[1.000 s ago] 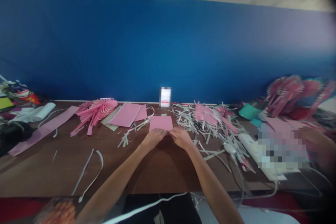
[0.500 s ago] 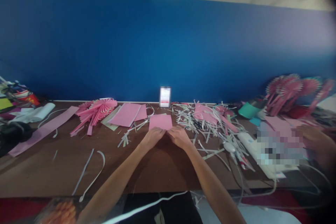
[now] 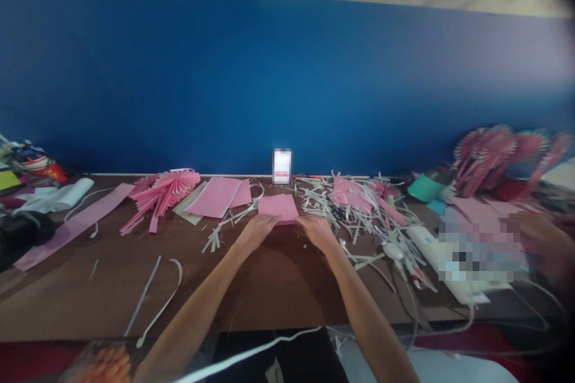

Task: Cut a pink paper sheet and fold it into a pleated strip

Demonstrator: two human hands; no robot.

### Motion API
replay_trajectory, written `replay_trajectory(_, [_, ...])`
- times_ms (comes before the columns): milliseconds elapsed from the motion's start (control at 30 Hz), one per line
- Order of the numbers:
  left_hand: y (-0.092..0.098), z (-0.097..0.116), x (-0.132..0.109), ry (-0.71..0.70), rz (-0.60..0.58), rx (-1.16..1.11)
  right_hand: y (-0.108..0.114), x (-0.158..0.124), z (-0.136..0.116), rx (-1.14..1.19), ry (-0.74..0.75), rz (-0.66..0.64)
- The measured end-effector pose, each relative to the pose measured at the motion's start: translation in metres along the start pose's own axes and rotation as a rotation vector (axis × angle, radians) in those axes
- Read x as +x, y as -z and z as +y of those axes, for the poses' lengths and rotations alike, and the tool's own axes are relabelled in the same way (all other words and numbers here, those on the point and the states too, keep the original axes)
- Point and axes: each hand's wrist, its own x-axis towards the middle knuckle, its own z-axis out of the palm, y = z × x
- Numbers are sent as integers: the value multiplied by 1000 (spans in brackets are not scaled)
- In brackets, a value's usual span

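Note:
A small pink sheet of paper (image 3: 277, 206) lies on the brown table in front of me, with a narrow band along its near edge. My left hand (image 3: 259, 229) has its fingers closed at the near left part of this edge. At the near right corner, my right hand (image 3: 317, 231) grips the same edge. The fingertips of both hands are partly hidden, and a short stretch of the edge shows between them.
Pleated pink paper (image 3: 168, 191) and stacked pink sheets (image 3: 218, 196) lie left. Paper scraps (image 3: 323, 203) spread right, near a white power strip (image 3: 424, 242). A lit phone (image 3: 282, 166) stands against the blue partition (image 3: 269, 72). Another person's hand (image 3: 534, 230) is at far right.
My hands have moved apart along the paper's near edge, from nearly touching at its middle and right to opposite ends. The sheet has shifted slightly right.

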Motion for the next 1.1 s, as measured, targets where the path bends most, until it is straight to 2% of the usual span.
replay_trajectory(100, [2, 0, -1, 27, -6, 29, 4, 0, -1, 43, 23, 86])
replay_trajectory(200, [3, 4, 0, 26, -27, 33, 5, 4, -12, 65, 106, 142])
replay_trajectory(300, [1, 6, 0, -7, -36, 24, 2, 8, -25, 32, 165, 73])
replay_trajectory(400, [-1, 7, 0, -43, -16, -5, -2, 8, -30, -15, 148, 34])
replay_trajectory(733, [7, 9, 2, 16, -48, -102, -2, 8, -24, 7, 114, 93])
replay_trajectory(867, [5, 5, 0, 37, -70, -108, -4, 8, -24, -12, 99, 52])
replay_trajectory(1000, [2, 1, -1, 38, -2, -47, -2, 7, -20, -3, 82, 49])
replay_trajectory(1100, [4, 0, 0, 62, 146, 8, 1, 4, -15, 37, 15, 87])
